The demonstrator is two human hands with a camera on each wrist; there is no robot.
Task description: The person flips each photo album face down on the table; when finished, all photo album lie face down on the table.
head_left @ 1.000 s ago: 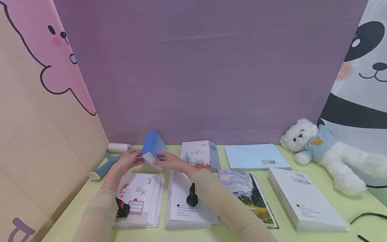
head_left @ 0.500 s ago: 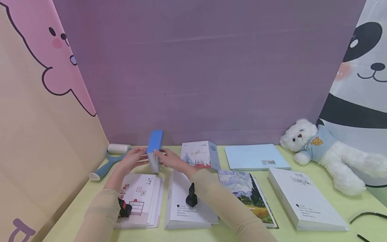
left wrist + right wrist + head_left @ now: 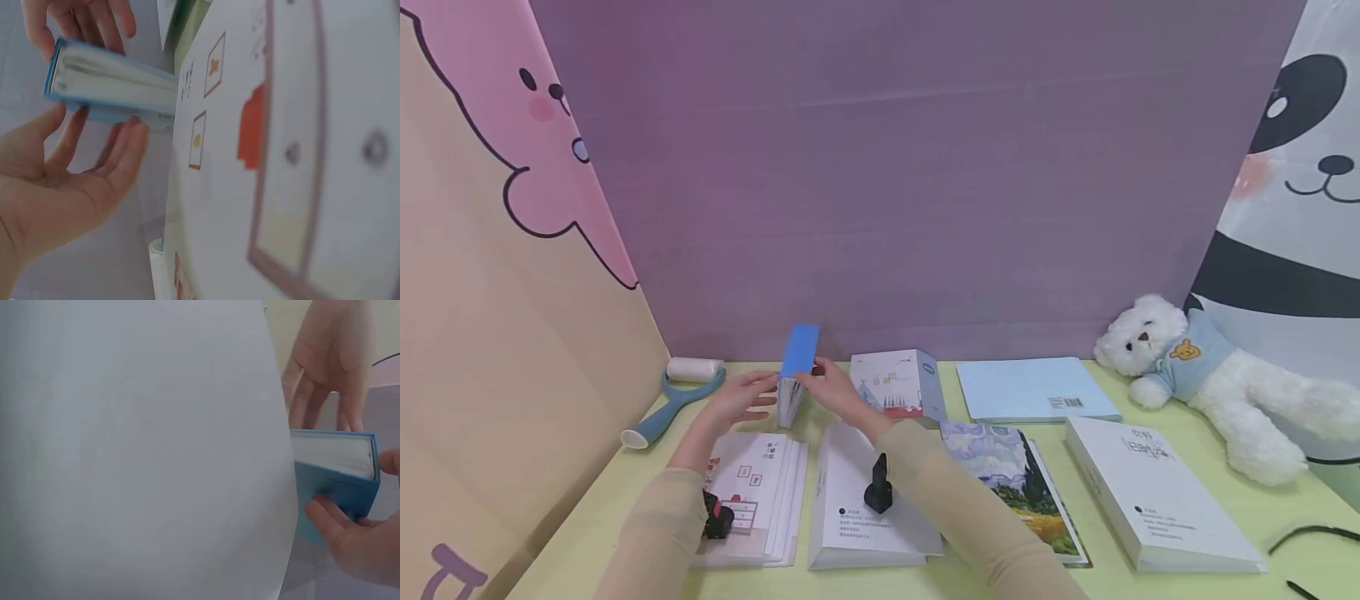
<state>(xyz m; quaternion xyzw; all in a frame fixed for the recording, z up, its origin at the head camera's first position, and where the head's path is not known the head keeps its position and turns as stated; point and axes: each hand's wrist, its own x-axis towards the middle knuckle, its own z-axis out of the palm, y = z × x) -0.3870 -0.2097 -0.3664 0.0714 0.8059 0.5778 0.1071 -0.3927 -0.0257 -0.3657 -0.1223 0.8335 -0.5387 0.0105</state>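
Observation:
A small thick book (image 3: 801,350) with a blue cover stands at the back left of the table, its blue spine uppermost and its white page block facing me. My right hand (image 3: 837,393) holds it from the right, thumb at the spine and fingers against the cover, as the right wrist view shows. On the other side my left hand (image 3: 739,402) has its fingers loosely extended, fingertips right at the cover. In the left wrist view the left palm (image 3: 69,194) faces the book without closing round it.
A lint roller (image 3: 673,400) lies at the far left. White books (image 3: 741,492) (image 3: 872,533) lie in front of my hands. Rightward are a boxed book (image 3: 887,383), a light-blue book (image 3: 1022,387), a painting-covered book (image 3: 1011,467), another thick white book (image 3: 1157,492) and a teddy bear (image 3: 1210,375).
The blue book has turned from a slanted pose to spine-up and shifted slightly right. My right hand has moved right with it, while my left fingers have loosened from their earlier hold.

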